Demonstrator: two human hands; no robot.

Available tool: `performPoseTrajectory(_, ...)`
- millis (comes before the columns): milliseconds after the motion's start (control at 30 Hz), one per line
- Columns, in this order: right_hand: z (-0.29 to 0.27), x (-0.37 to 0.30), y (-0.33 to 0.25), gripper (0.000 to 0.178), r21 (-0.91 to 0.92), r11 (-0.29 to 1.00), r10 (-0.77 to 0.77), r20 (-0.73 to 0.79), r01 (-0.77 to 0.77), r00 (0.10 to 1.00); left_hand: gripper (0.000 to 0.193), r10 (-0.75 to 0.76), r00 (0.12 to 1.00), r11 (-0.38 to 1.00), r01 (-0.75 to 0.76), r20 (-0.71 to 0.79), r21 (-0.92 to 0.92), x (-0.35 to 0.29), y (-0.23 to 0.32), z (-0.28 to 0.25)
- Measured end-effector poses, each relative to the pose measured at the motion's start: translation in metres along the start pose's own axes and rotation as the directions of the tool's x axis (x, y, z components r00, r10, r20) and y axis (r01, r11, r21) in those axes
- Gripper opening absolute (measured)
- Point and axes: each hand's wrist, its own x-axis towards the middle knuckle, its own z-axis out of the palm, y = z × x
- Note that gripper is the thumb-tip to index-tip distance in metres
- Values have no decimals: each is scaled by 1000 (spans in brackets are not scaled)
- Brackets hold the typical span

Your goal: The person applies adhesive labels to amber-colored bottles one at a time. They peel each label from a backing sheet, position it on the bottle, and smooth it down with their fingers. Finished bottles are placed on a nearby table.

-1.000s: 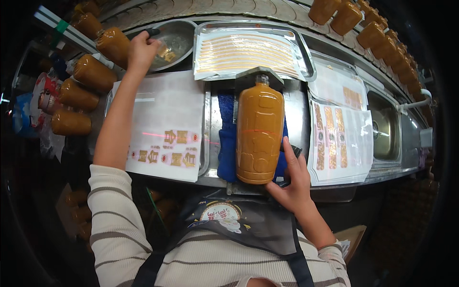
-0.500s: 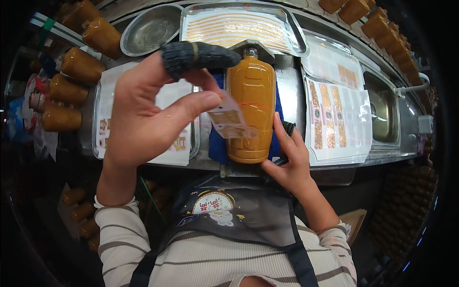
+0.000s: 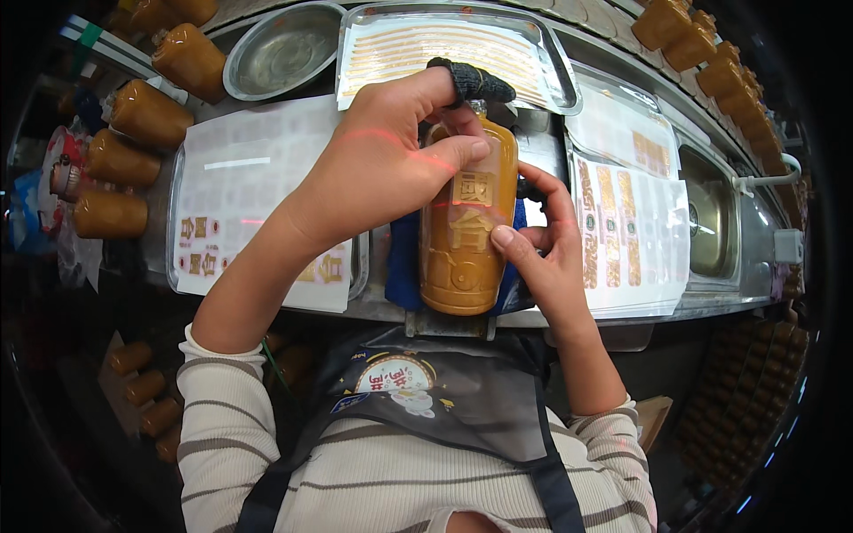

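Observation:
An amber-brown flat bottle (image 3: pixel 452 290) lies on a blue cloth (image 3: pixel 402 253), its neck pointing away from me. Across its face rests a clear decal (image 3: pixel 472 189) with gold characters. My left hand (image 3: pixel 378 164) is closed at the decal's upper end, thumb pressed near the bottle's shoulder; a black knitted cover is on its forefinger. On the bottle's right side, my right hand (image 3: pixel 553 253) grips it, with the thumb tip against the decal's lower right edge. The left fingers partly hide the bottle's neck and the decal's top.
Left lies a tray (image 3: pixel 174 191) with a decal sheet (image 3: pixel 267 133). Beyond the bottle are a round metal bowl (image 3: pixel 283 53) and a tray of gold strips (image 3: pixel 569 89). More gold decals (image 3: pixel 608 222) lie right, beside a sink (image 3: pixel 711 204). Brown bottles (image 3: pixel 120 160) line the left edge.
My left hand has moved right and brought the decal from the air onto the bottle's face. My right hand has shifted up the bottle's side, its thumb now on the decal.

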Motion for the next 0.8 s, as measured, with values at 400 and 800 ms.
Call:
performPoseTrajectory(400,5,-2,-5,73,13,1000,18,-18,-18,1000,16,51,991,996,-41,-127,83,-1,-4,10)
performPoseTrajectory(800,4,-2,-6,72,48,998,27,10,-27,1000,15,105,978,989,-84,-178,120,-1,-10,15)
